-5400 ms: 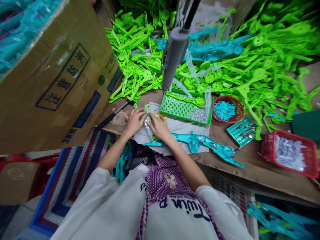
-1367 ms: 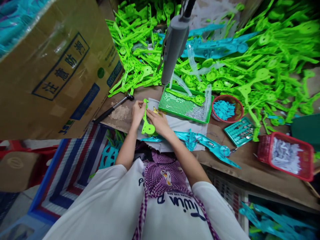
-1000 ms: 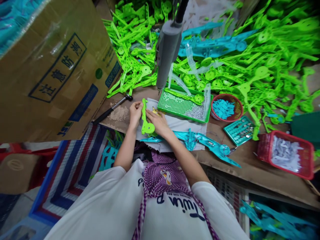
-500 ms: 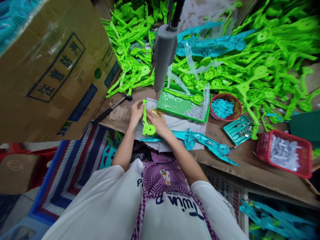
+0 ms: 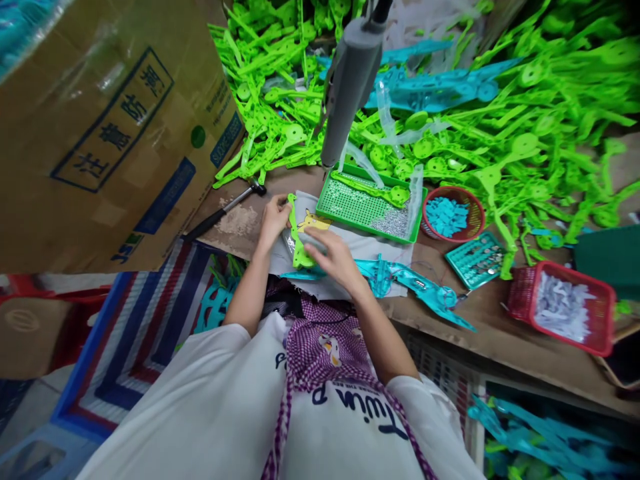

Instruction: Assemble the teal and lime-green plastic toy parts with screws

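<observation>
My left hand (image 5: 274, 219) is closed on the upper end of a long bright green plastic part (image 5: 298, 235) that lies over a white cloth (image 5: 350, 252) at the bench's front edge. My right hand (image 5: 334, 253) rests over the part's lower round end, fingers bent and pressing on it. A teal plastic part (image 5: 415, 288) lies on the cloth to the right of my right hand. A grey electric screwdriver (image 5: 350, 79) hangs above the bench, its tip just beyond my hands.
A green tray (image 5: 370, 208) of screws sits behind the cloth. A red bowl (image 5: 453, 215) of blue pieces, a teal tray (image 5: 477, 259) and a red basket (image 5: 563, 307) stand to the right. Green parts (image 5: 500, 127) heap at the back. A cardboard box (image 5: 105, 140) and hammer (image 5: 225, 208) lie left.
The green part, stood up between both hands before, now lies flatter on the cloth. My right hand has slid down over its round end. The hanging screwdriver has swung a little right.
</observation>
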Demonstrator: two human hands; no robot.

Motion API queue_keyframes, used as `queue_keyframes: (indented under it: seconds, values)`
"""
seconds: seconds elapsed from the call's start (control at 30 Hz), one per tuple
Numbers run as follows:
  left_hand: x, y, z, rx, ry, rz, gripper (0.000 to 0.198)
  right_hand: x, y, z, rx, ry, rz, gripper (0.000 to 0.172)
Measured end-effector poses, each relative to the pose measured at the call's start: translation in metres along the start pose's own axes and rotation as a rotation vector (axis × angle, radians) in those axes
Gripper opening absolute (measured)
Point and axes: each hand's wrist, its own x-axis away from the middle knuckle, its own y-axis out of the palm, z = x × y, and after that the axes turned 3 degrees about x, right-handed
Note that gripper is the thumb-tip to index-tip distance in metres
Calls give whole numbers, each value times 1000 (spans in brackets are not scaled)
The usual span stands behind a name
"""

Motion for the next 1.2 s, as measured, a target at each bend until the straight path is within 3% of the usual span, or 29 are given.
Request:
queue_keyframes:
  seconds: [0.17,0.3,0.43,0.53,0.67,0.9,1.03,1.2]
  values:
    - [1,-3,9,-129,-24,-89,26,23,9,3,112,-113,-126,44]
    - [-2,-8,13,-218,-17,-157,24,23,10,11,178,-187,-174,58]
    - [-8,-18,11,-408,138,-138,22,22,7,10,249,-197,-192,53]
    - [-12,-24,7,-461,193,-125,30,21,6,5,291,-219,-201,51]
    - [-15,-26,2,-429,207,-165,40,25,12,-1,393,-233,-190,48]
    - [-24,-22,-5,-384,248,-198,33,40,34,-1,500,-219,-81,50]
    - [-16,-21,-6,-410,266,-145,31,47,28,6,499,-251,-59,49]
    - [4,-23,-10,-454,348,-161,40,66,13,19,517,-333,-42,43]
